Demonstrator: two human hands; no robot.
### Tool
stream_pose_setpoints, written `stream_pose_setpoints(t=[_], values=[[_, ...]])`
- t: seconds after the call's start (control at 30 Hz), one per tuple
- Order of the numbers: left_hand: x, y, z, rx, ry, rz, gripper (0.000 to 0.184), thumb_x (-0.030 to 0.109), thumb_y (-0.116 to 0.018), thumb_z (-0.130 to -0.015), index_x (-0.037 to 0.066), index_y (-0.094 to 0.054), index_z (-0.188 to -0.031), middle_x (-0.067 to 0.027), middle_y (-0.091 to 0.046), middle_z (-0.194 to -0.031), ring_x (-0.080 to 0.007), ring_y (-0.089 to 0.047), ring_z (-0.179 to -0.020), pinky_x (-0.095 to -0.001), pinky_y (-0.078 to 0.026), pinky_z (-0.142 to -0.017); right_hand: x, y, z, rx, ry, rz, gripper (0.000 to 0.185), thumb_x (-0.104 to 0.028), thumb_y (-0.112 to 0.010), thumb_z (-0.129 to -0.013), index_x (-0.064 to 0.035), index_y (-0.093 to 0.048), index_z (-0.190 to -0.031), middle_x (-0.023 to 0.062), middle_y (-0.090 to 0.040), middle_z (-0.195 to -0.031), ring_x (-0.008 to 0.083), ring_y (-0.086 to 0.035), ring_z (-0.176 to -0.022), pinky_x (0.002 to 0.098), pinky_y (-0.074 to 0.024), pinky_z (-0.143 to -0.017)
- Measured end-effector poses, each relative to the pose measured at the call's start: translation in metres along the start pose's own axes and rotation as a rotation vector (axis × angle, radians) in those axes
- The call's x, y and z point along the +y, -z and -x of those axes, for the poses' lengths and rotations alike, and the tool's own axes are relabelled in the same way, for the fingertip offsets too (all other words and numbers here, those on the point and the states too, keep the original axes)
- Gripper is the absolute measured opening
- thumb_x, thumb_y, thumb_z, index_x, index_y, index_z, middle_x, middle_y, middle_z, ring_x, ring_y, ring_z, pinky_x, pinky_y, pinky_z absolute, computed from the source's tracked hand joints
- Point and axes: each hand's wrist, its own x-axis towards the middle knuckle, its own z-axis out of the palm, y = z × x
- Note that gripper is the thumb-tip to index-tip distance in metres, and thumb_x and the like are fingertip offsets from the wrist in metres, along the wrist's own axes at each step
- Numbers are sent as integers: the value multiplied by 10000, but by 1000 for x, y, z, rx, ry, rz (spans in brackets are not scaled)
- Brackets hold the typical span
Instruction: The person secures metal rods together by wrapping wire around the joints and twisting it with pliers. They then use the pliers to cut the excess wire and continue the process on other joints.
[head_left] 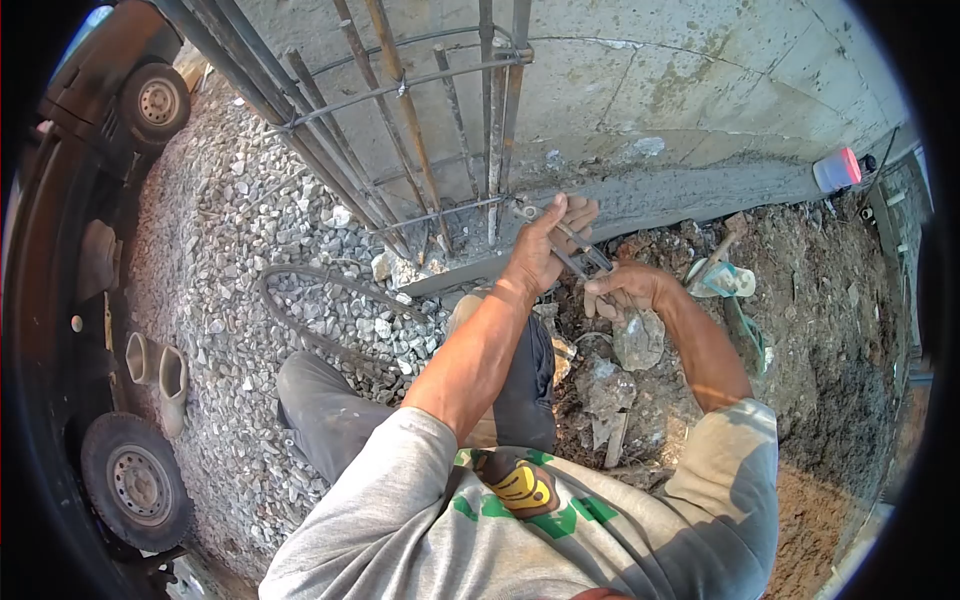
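Observation:
My left hand (545, 245) is closed round a dark metal tool (592, 256) with two long arms, its fingers pointing right. A small ring-shaped piece (527, 212) shows beside the left thumb. On the right, my right hand (628, 286) has its fingers curled in at the tool's near end, which they seem to pinch; the exact contact is too small to make out. Both hands are close together, just right of the upright steel bars (495, 140) and in front of the concrete wall (700, 85).
Grey gravel (240, 300) covers the left side, with a bent hose-like loop (275, 300), boots (172, 385) and a vehicle wheel (138, 482). To the right lie rough soil (820, 330), a hammer-like tool (718, 260) and a white and pink container (838, 170).

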Motion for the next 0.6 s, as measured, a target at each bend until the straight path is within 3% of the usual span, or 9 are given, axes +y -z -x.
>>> stream_pose_setpoints(t=[0.03, 0.1, 0.13, 0.17, 0.23, 0.27, 0.37, 0.47, 0.6], values=[[-5, -1, -4, -40, 13, 163, 384, 465, -622, -857, 85, -574, -889, -93, -621, -823, -259, -607, -869, -450, -444, -901, -6, -1, 3, 2, -9, 1, 448, -401, -738, -746, 37, -667, -806, 76, -562, -536, 163, -545, -432, 287, -431, -383], [-11, -12, -7, 3, -29, 242, 358, 440, -621, -868, 114, -504, -776, -46, -528, -707, -223, -545, -720, -414, -461, -796, -23, -6, 13, 206, -25, 224, 458, -419, -742, -736, 29, -667, -793, 76, -566, -522, 179, -566, -433, 297, -454, -390], [-11, -19, -7, 42, -73, 314, 394, 416, -619, -879, 144, -433, -663, 1, -435, -591, -187, -483, -571, -377, -478, -692, -32, -10, 18, 377, -37, 589, 500, -422, -720, -728, 47, -657, -891, 145, -637, -676, 262, -655, -648, 380, -520, -599], [-11, -25, -10, 39, -72, 317, 394, 416, -619, -879, 144, -433, -663, 1, -435, -591, -187, -483, -571, -377, -478, -692, -28, -16, 15, 381, -40, 590, 500, -422, -720, -728, 47, -657, -891, 145, -637, -676, 262, -655, -648, 380, -520, -599], [-13, -31, -14, 191, -114, 345, 432, 420, -614, -883, 151, -374, -645, 11, -364, -578, -158, -380, -526, -350, -434, -601, 0, -36, 5, 1073, 358, 1218, 516, -369, -723, -728, 11, -581, -1047, 177, -629, -877, 309, -629, -840, 425, -509, -733], [-13, -33, -15, 185, -111, 343, 432, 420, -614, -883, 151, -374, -645, 11, -364, -578, -158, -380, -526, -350, -434, -601, 10, -49, -4, 1261, 454, 1199, 493, -283, -679, -739, -5, -525, -1116, 177, -571, -994, 355, -544, -990, 461, -429, -873], [-17, -34, -19, 239, -107, 369, 431, 458, -593, -884, 136, -405, -668, 5, -381, -574, -183, -430, -550, -402, -457, -677, 15, -55, -25, 1528, 422, 1251, 362, -184, -642, -739, -3, -533, -1033, 151, -549, -932, 363, -530, -959, 456, -427, -851], [-17, -23, -26, 383, -134, 289, 397, 452, -638, -857, 106, -516, -706, -11, -501, -667, -178, -502, -610, -367, -470, -657, 9, -14, -35, 1343, 497, 1256, 303, -85, -626, -687, -20, -517, -962, 164, -548, -876, 378, -549, -903, 472, -437, -808], [2, 12, 16, 268, 48, -434, 498, 430, -704, -806, 36, -569, -1080, -97, -620, -1055, -209, -593, -983, -390, -472, -864, -35, 51, -42, 974, 570, 1378, 356, -45, -612, -623, -35, -523, -967, 189, -585, -920, 391, -564, -921, 478, -446, -824]])
